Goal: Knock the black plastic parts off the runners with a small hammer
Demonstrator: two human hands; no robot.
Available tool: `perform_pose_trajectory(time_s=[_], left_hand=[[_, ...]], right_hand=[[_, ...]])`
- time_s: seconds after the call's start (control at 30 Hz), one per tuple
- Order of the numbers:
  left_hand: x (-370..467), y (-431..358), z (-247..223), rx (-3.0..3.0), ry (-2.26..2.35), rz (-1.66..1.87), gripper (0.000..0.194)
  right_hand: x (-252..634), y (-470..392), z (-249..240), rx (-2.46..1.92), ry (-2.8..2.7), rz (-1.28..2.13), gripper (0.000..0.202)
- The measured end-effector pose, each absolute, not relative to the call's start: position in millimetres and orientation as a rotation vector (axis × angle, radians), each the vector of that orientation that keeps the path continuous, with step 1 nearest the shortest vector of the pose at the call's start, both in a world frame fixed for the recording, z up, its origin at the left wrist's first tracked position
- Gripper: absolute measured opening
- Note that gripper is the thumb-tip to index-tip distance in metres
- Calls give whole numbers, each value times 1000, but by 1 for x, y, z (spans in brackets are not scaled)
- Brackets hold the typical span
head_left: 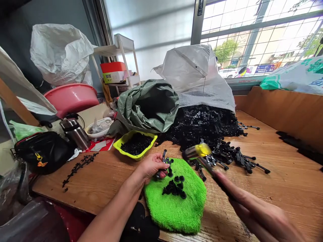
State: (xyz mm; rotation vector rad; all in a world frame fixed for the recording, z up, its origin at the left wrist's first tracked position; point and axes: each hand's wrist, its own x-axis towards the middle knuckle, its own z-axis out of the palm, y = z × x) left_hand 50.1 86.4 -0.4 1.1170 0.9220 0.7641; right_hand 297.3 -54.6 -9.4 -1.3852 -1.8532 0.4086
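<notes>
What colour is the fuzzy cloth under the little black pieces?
Bright green. The fuzzy cloth shows best in the head view.

This looks like a small home workshop doing piecework. A plain wooden desk (277,161) with raised board sides carries a great heap of black plastic parts (204,126), spilling out of a white woven sack (202,77) beyond the right grip (264,215). A yellow tray (121,146) of small black pieces sits just past the left grip (151,166). Household things crowd the far left: a pink basin (72,97), a steel flask (75,132), a white shelf rack (121,47). A barred window (264,37) shows a street outside.
</notes>
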Motion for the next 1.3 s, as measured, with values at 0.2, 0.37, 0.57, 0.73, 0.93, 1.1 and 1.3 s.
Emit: perform_pose_trajectory(time_s=[0.2, 0.37, 0.57, 0.73, 0.93, 1.1, 1.3], left_hand=[[51, 89, 0, 1072, 927, 751, 28], [51, 89, 1, 1059, 918, 736, 29], [51, 89, 1, 1072, 941, 739, 26], [50, 89, -1, 1088, 938, 761, 29], [53, 89, -1, 1109, 968, 762, 28], [46, 86, 0, 1205, 1007, 758, 29], [35, 89, 0, 1261, 1033, 679, 29]], right_hand=[[274, -39, 15, -1268, -2280, 213, 52], [274, -41, 14, -1271, -2222, 105, 54], [275, -42, 12, -1339, -2272, 134, 50], [276, -42, 11, -1369, -2331, 157, 51], [270, -41, 6, -1423, -2334, 110, 52], [270, -38, -5, -1504, -2329, 262, 58], [275, -38, -7, -1461, -2229, 380, 56]])
